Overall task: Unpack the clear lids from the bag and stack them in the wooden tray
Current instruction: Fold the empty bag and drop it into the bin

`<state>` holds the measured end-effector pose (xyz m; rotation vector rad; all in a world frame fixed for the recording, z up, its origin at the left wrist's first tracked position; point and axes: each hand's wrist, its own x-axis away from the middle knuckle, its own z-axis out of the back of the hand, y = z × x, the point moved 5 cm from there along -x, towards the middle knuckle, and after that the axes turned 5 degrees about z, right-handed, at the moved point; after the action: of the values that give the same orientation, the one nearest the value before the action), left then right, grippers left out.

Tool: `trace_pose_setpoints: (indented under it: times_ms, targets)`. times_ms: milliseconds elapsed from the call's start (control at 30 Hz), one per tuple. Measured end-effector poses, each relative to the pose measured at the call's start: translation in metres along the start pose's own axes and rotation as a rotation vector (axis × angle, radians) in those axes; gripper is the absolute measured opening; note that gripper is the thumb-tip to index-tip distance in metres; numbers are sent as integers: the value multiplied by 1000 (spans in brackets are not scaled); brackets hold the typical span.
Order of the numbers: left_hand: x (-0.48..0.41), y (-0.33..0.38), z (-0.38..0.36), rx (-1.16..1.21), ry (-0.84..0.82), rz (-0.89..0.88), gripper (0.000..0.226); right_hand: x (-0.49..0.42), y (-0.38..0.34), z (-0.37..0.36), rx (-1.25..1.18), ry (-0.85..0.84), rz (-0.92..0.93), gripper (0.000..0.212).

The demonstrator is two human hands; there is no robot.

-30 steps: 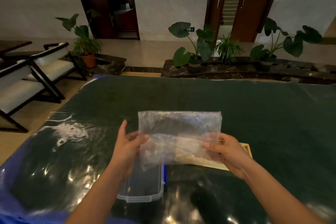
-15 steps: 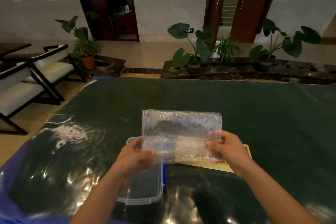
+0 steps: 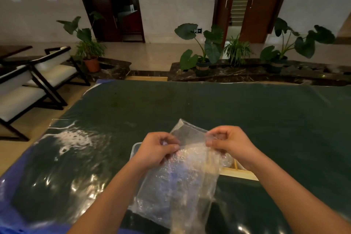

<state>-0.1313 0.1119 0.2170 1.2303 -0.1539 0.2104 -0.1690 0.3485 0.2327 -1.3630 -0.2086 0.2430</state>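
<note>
Lobby, dark green table. Above it hangs a clear plastic bag, over the left end of the wooden tray; contents not discernible. Both left hand and right hand pinch its top edge, fingers curled.

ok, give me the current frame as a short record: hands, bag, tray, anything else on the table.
table: dark green cover, glossy clear sheet over the near part
bag: clear, held above the table, hangs toward the camera; contents not readable
left hand: pinches the bag's top edge, left side
right hand: pinches the top edge, right side
wooden tray: on the table below the right wrist, mostly hidden; contents cannot tell
clear plastic piece: corner shows beside the left hand, rest behind the bag
</note>
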Motion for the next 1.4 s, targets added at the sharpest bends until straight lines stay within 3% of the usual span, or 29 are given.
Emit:
trace_pose_setpoints:
  times_ms: [67,133,200,233,267,367,433,500,567,633,767,933,1067,1133,1200,1333,1400]
  targets:
    - [0,-7,-1,81,74,23,8,0,5,2,-64,105,-32,31]
    - [0,-10,-2,158,139,19,10,3,17,-4,-172,175,-98,60]
    - [0,-10,-4,211,177,6,13,7,29,-16,-310,150,-188,91]
    - [-1,-11,-5,217,187,1,14,10,34,-24,-330,109,-216,95]
    - [-1,-11,-5,213,200,-1,15,12,36,-29,-321,78,-222,87]
    - [-1,-19,3,269,237,37,16,12,37,-24,-270,166,-172,32]
    - [-1,-26,7,368,212,84,15,13,37,-17,-308,231,-168,16]
    - [0,-32,6,421,194,121,12,15,38,-17,-383,191,-184,17]
    - [2,-34,4,472,220,140,8,21,38,-27,-445,39,-198,22]
    - [5,-35,4,532,206,154,4,27,39,-34,-367,-50,-198,27]
    - [14,-38,-3,443,-20,205,19,27,45,-27,-362,86,-243,19]
    - [10,-39,-3,274,61,125,16,22,43,-19,-355,54,-248,28]
    - [7,-39,-9,361,-38,178,24,18,43,-9,-304,126,-234,18]
    - [5,-40,-11,385,-86,223,34,17,44,-7,-292,113,-223,24]
    - [1,-44,-8,406,-55,246,41,16,46,-6,-306,93,-219,31]
    - [0,-46,-12,614,16,231,25,15,44,-3,-338,120,-137,36]
    - [1,-47,-15,680,25,254,32,14,41,-4,-328,121,-109,36]
